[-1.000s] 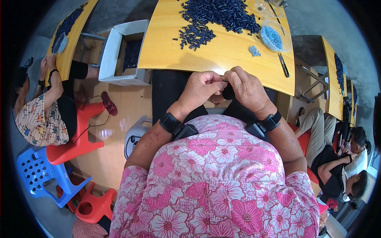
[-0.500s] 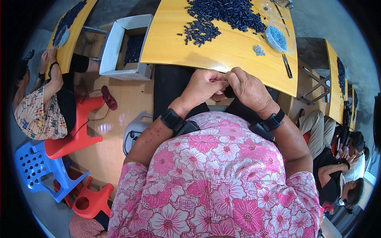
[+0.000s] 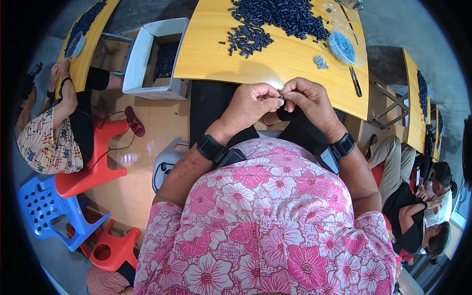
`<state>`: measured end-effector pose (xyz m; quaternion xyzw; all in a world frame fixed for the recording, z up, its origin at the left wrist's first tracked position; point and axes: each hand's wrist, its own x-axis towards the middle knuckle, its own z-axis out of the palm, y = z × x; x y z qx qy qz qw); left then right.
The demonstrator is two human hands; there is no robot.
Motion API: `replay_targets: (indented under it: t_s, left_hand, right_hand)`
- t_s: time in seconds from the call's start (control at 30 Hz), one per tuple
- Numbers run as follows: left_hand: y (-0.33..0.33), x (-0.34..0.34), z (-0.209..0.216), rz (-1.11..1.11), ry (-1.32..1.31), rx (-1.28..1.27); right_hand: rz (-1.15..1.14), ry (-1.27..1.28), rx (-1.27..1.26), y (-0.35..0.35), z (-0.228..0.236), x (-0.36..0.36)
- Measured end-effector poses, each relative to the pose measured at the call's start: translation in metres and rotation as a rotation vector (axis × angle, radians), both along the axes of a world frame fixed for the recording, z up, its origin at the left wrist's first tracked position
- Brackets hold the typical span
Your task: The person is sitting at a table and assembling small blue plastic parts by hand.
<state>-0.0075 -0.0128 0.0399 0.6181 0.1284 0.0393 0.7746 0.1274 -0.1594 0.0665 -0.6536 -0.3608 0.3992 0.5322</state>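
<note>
At the near edge of the yellow table (image 3: 216, 66), my left hand (image 3: 250, 104) pinches a small dark cylindrical piece (image 3: 281, 97) between thumb and forefinger. My right hand (image 3: 310, 101) meets it there, its thumb and fingertips closed beside the piece. What the right fingertips hold is too small to make out. Farther back on the table lies a large heap of small black cylindrical pieces (image 3: 280, 14), with a smaller pile (image 3: 250, 40) in front of it. A clear round tub (image 3: 342, 45) of tiny pale-blue parts stands to the right, near a few loose blue parts (image 3: 321, 62).
Black-handled pliers or snips (image 3: 355, 81) lie by the table's right edge. A white box (image 3: 156, 91) with dark pieces stands on the left. Red (image 3: 96, 157) and blue (image 3: 59, 209) plastic stools are at lower left. Other people sit at tables on both sides.
My right hand has rolled outward and its fingers have spread slightly, uncovering the small dark piece at the fingertips. My left hand has hardly moved.
</note>
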Motion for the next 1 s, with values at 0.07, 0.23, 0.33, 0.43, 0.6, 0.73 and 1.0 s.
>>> replay_targets:
  t_s: [0.07, 0.23, 0.33, 0.43, 0.6, 0.73, 1.0]
  left_hand:
    - [0.0, 0.0, 0.001, 0.0, 0.003, 0.007]
    - [0.0, 0.0, 0.001, 0.003, 0.008, 0.109]
    - [0.0, 0.0, 0.002, 0.012, 0.014, 0.209]
    - [0.0, 0.0, 0.002, 0.019, 0.028, 0.233]
    - [-0.001, 0.0, -0.001, 0.033, 0.01, 0.269]
    - [0.0, 0.0, 0.0, 0.037, 0.022, 0.284]
    - [-0.002, 0.002, -0.003, 0.069, 0.015, 0.279]
  right_hand:
    - [0.004, 0.044, 0.017, 0.001, 0.001, 0.0]
    - [-0.024, 0.233, -0.066, 0.002, 0.001, 0.004]
    - [0.009, 0.307, -0.102, 0.003, 0.001, 0.006]
    - [0.003, 0.376, -0.126, 0.004, -0.002, 0.006]
    - [0.0, 0.285, -0.131, 0.004, -0.005, 0.005]
    - [0.02, 0.054, -0.093, 0.006, -0.006, -0.001]
    - [-0.013, -0.362, -0.005, 0.007, -0.008, -0.006]
